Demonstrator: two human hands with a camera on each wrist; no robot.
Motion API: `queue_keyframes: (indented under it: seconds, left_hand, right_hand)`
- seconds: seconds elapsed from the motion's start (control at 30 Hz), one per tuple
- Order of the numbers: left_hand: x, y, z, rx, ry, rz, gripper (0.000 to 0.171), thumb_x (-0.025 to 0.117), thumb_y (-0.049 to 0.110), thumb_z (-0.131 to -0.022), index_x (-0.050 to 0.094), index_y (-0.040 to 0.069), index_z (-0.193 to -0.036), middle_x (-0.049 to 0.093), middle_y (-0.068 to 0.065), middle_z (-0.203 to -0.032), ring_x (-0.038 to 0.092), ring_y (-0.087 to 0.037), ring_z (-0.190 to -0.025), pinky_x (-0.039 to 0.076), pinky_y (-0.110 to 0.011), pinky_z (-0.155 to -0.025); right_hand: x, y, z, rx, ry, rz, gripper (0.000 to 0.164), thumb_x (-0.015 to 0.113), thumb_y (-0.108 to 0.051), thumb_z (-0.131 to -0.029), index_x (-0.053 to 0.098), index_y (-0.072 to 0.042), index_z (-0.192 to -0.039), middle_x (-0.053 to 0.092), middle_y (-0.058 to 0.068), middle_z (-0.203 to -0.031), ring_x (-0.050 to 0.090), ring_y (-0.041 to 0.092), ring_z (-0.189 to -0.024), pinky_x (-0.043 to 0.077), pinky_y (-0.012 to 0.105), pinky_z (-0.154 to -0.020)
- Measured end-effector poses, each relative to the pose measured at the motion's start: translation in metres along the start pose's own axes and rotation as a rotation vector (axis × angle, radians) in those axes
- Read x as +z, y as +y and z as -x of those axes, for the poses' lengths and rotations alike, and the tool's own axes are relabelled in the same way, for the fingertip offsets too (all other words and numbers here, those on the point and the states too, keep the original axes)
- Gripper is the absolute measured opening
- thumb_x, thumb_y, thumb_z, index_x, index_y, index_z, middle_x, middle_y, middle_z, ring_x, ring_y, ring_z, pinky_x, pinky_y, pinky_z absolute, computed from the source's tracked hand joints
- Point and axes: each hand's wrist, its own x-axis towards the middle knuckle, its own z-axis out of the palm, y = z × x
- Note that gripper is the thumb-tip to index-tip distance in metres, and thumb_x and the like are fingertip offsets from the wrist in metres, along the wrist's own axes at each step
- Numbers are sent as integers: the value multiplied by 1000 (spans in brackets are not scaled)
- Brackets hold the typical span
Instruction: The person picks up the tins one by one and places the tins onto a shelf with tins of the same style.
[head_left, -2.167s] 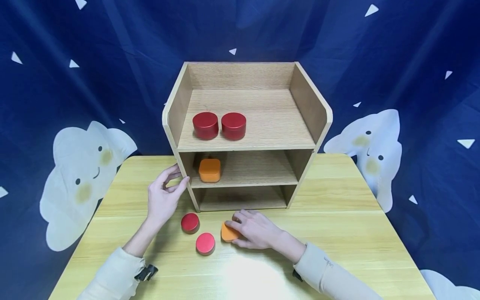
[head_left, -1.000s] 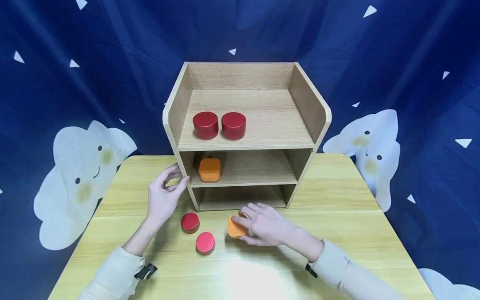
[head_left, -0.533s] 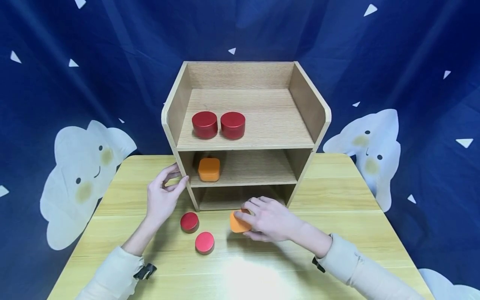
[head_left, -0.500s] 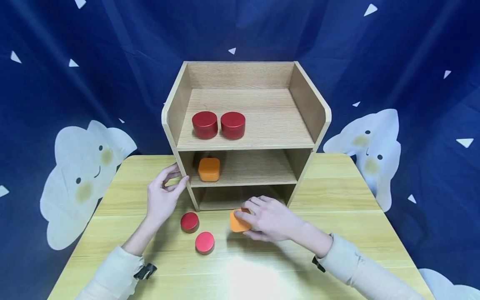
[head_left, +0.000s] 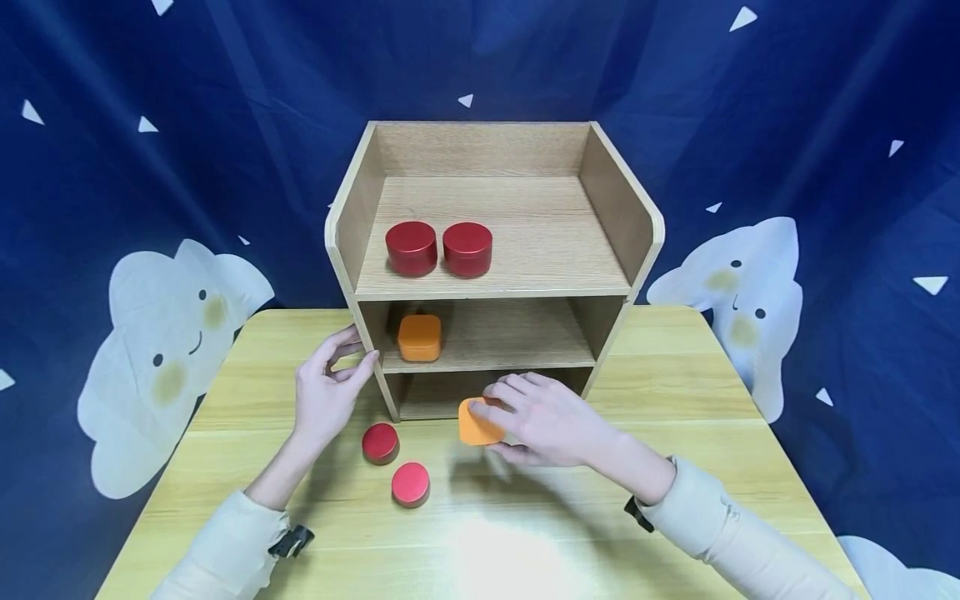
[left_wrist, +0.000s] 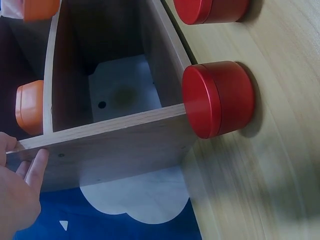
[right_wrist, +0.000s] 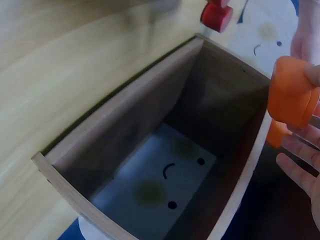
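Note:
My right hand [head_left: 551, 421] grips an orange rounded-square tin [head_left: 478, 423], held above the table in front of the lowest compartment. The right wrist view shows that orange tin [right_wrist: 292, 92] between thumb and fingers. With my left hand [head_left: 327, 393] I hold the left side panel of the wooden shelf [head_left: 491, 293] near its front edge; fingers [left_wrist: 37, 170] lie along the panel's outer face. A second orange tin [head_left: 420, 337] stands at the left of the middle shelf. Two round red tins [head_left: 411, 248] sit side by side on the top shelf.
On the wooden table [head_left: 675, 467] before the shelf stand two more round tins, a dark red one [head_left: 380, 443] near its left front corner and a brighter red one [head_left: 410, 485] closer to me. A blue curtain [head_left: 480, 58] with cloud prints hangs behind.
My right hand has lifted the orange tin off the table and carried it forward and slightly right, toward the shelf. My left hand has stayed on the side panel.

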Motion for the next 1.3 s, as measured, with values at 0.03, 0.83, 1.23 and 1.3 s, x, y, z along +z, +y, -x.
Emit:
queue_keyframes:
  seconds: [0.03,0.83,1.23,1.3]
  left_hand:
    - [0,0,0,0,-1,-2,41,78,-11,-87,69,-7,-127,74,-32,-117,69,14,-98,62,-7,-77]
    - [1,-1,0,12,3,-9,40,77,-9,-88,70,-6,-127,74,-32,-115,69,15,-97,61,-7,-75]
    - [1,-1,0,18,-1,8,40,77,-12,-87,68,-9,-126,73,-34,-116,69,14,-97,62,-8,-75]
    - [1,-1,0,21,-2,11,40,76,-12,-87,68,-9,-126,73,-34,-116,69,14,-97,62,-8,-75]
  right_hand:
    - [-1,1,0,8,6,-1,56,79,-52,-84,68,-21,-129,71,-1,-112,68,18,-101,63,28,-85]
    - [-4,21,-13,65,84,-6,52,80,-47,-90,69,-16,-130,72,3,-117,69,21,-100,63,29,-82]
    - [4,25,-16,92,101,-3,48,80,-40,-92,68,-16,-132,72,4,-124,70,21,-104,64,29,-83]
    - [5,26,-17,96,100,-1,49,79,-40,-92,68,-16,-133,72,5,-125,70,22,-105,64,29,-83]
